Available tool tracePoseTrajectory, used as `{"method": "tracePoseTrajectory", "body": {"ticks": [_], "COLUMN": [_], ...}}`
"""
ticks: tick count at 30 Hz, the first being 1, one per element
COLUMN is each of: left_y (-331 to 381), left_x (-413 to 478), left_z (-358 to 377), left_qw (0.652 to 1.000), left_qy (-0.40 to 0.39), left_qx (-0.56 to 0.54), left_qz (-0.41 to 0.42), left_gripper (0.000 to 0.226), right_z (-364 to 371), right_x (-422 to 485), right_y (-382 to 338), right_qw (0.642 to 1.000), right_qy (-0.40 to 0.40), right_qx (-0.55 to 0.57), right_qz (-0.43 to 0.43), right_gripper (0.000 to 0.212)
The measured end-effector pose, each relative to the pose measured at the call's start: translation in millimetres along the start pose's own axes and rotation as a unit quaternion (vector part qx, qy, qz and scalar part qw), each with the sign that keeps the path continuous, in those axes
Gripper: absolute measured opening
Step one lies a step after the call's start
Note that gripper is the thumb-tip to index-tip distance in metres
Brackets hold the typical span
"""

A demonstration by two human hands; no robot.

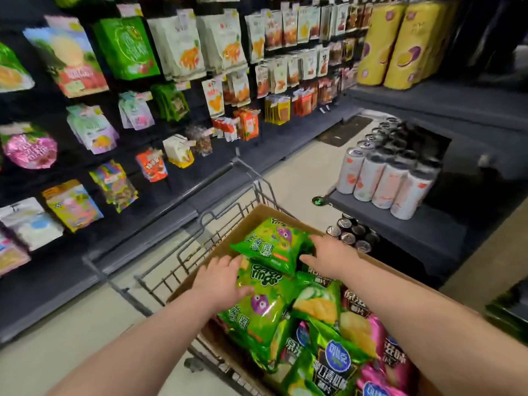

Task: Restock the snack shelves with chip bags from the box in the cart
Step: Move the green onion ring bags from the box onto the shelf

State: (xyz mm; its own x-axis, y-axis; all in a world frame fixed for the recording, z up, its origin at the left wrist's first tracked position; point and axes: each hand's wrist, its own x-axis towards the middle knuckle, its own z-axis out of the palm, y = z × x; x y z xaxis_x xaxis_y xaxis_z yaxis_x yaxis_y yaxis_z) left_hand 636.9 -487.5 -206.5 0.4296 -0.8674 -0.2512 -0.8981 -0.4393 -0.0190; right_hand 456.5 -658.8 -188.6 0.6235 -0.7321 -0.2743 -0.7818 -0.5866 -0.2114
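Note:
A cardboard box (258, 214) sits in a wire cart (217, 238) and is full of chip bags. Two bright green bags lie on top: a far one (271, 244) and a near one (257, 307). Darker green and pink bags (383, 347) fill the near end. My left hand (220, 278) rests on the near green bag's upper left edge, fingers spread and relaxed. My right hand (328, 257) reaches over the box with straight fingers touching the far green bag's right edge. Neither hand grips a bag.
Dark peg shelves (200, 90) on the left hold hanging snack packs. A low dark shelf (423, 224) on the right carries pale drink cans (380, 181), with dark cans (351, 235) below. Yellow packs (400, 41) stand at the far right. Pale floor runs between.

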Motion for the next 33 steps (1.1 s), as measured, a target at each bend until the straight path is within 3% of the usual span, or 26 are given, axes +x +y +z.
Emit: {"method": "tracePoseTrajectory", "body": {"ticks": [6,9,12,16,21,26,33], "left_y": [-3.9,-6.3,-10.4,-14.1,-19.0,-20.4,-22.5], "left_x": [33.4,47.0,61.8,73.7,80.7,78.7,77.9], "left_z": [18.3,25.3,30.5,39.1,53.4,61.0,56.7], "left_qw": [0.997,0.993,0.985,0.958,0.913,0.87,0.833], "left_qy": [-0.07,-0.101,-0.127,-0.167,-0.226,-0.257,-0.264], "left_qx": [-0.043,-0.067,-0.119,-0.232,-0.34,-0.418,-0.485], "left_qz": [0.001,-0.001,-0.002,-0.021,-0.023,-0.038,-0.036], "left_gripper": [0.077,0.071,0.08,0.093,0.08,0.074,0.069], "right_z": [9.9,15.9,21.2,32.8,49.9,59.5,57.7], "right_x": [19.0,26.9,38.1,54.8,65.4,67.6,52.4], "right_y": [-1.3,-5.5,-15.3,-31.1,-41.2,-43.1,-54.0], "right_qw": [0.997,0.993,0.98,0.943,0.862,0.788,0.764], "right_qy": [-0.022,-0.039,-0.056,-0.06,-0.019,-0.003,0.072], "right_qx": [0.06,0.077,0.148,0.262,0.421,0.54,0.58], "right_qz": [0.04,0.076,0.121,0.197,0.281,0.296,0.274], "right_gripper": [0.068,0.076,0.088,0.096,0.106,0.099,0.062]}}
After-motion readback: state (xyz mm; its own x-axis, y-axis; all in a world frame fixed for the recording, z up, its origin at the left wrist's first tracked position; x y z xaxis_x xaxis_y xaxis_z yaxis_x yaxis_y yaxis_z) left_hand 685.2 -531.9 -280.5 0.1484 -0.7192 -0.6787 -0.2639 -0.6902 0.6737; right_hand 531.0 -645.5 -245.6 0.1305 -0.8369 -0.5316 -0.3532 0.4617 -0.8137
